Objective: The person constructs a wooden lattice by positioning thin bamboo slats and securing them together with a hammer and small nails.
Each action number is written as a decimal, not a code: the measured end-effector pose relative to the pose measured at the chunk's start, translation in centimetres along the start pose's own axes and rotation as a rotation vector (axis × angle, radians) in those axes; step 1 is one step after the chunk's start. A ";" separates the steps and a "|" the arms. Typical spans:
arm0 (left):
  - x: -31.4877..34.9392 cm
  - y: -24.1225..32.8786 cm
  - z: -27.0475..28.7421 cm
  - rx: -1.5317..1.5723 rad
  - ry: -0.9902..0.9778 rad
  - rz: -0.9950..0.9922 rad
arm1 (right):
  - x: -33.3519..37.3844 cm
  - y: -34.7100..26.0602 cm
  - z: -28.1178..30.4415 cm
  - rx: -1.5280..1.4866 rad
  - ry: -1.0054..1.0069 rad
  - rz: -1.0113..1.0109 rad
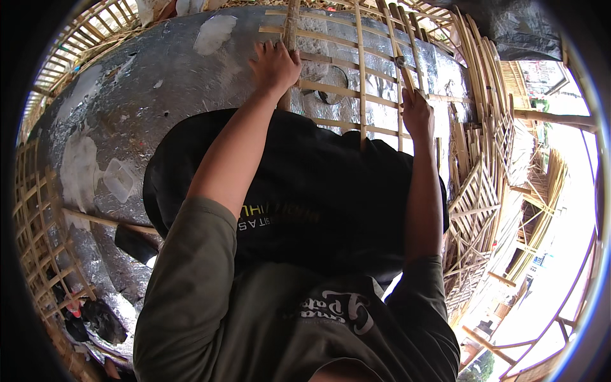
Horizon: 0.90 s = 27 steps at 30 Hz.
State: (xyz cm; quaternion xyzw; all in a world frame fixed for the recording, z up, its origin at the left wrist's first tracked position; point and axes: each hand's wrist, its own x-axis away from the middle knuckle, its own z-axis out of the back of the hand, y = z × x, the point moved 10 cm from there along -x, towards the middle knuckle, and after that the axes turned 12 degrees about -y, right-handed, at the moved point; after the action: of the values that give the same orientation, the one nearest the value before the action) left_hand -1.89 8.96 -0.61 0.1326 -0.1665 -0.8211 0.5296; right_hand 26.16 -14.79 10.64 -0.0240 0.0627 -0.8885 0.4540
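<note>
The left hand [275, 69] rests, fingers spread, against the thick bar [292, 25] of a bamboo lattice [361, 76] stretching between both hands; the right hand [418, 114] has fingers curled round a hammer-like tool [407, 76]. Looks like fastening; steadying that bar seems called for.

In the right hand [419, 114] is a tool handle [408, 77] of pale, fairly smooth wood. Around the grip, the lattice panel [361, 76] is dry split bamboo, matt; the pole [291, 27] at the left hand [276, 70] looks rougher. Beneath lies a floor sheet [191, 76], glossy and crinkled, like foil or plastic. Bodyward of the grip, the lap cloth [318, 191] is matt fabric. Far left, a container [119, 180] is clear plastic.
</note>
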 end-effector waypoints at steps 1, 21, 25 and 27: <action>0.1 -0.4 -0.1 0.003 -0.018 0.014 | 0.6 -0.6 -0.1 0.086 0.012 0.037; -0.5 -0.7 -1.7 0.026 0.004 -0.023 | -0.5 0.1 -2.9 -0.168 -0.057 -0.039; -1.0 -0.7 -1.8 -0.039 0.006 -0.054 | -0.6 -0.9 -4.2 -0.093 -0.063 0.024; -1.3 -0.8 -1.9 -0.061 -0.004 -0.074 | -0.5 -2.3 -4.6 -0.025 -0.084 0.089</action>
State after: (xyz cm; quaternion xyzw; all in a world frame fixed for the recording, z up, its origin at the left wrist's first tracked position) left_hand -1.30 10.22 -2.63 0.1207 -0.1374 -0.8452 0.5022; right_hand 24.14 -12.65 6.38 -0.0641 0.0559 -0.8647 0.4951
